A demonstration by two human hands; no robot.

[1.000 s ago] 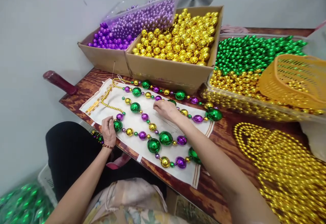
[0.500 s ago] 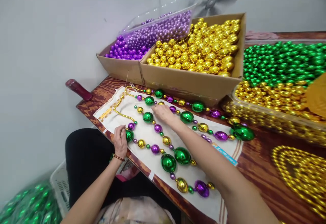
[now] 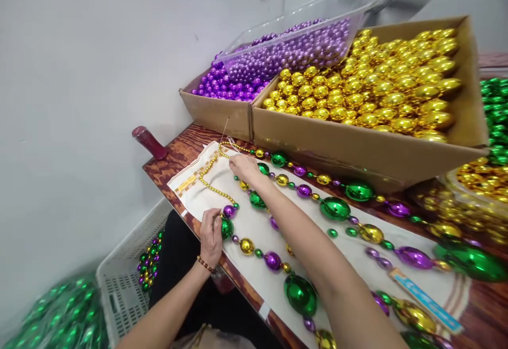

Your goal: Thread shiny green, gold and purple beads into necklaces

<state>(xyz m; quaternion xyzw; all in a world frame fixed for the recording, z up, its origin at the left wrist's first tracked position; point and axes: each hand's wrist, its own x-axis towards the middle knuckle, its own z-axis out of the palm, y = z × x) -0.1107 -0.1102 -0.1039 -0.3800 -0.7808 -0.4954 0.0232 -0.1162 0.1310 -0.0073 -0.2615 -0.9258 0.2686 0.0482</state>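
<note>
A long necklace of green, purple and gold beads [image 3: 273, 260] lies looped on a white cloth [image 3: 198, 201]. My left hand [image 3: 211, 237] is at the near edge, its fingers curled against a round green bead [image 3: 227, 228]. Farther back, my right hand [image 3: 244, 169] has its fingers pinched on the upper strand, beside a green bead [image 3: 263, 168]; what is between the fingertips is hidden. A run of small gold beads [image 3: 214, 186] curves between the two hands. A thin needle-like wire [image 3: 224, 129] stands up behind the cloth's far corner.
Behind the cloth, a cardboard box [image 3: 357, 143] holds gold beads, with a clear bin [image 3: 293, 47] of purple beads tilted on the boxes. A dark red cylindrical object [image 3: 150, 143] sits at the table's left corner. Below stands a white basket [image 3: 123, 285] containing beads.
My right hand has moved left along the upper strand, toward the small gold beads. My left hand stays by the same green bead. The view has turned, bringing the basket more into sight.
</note>
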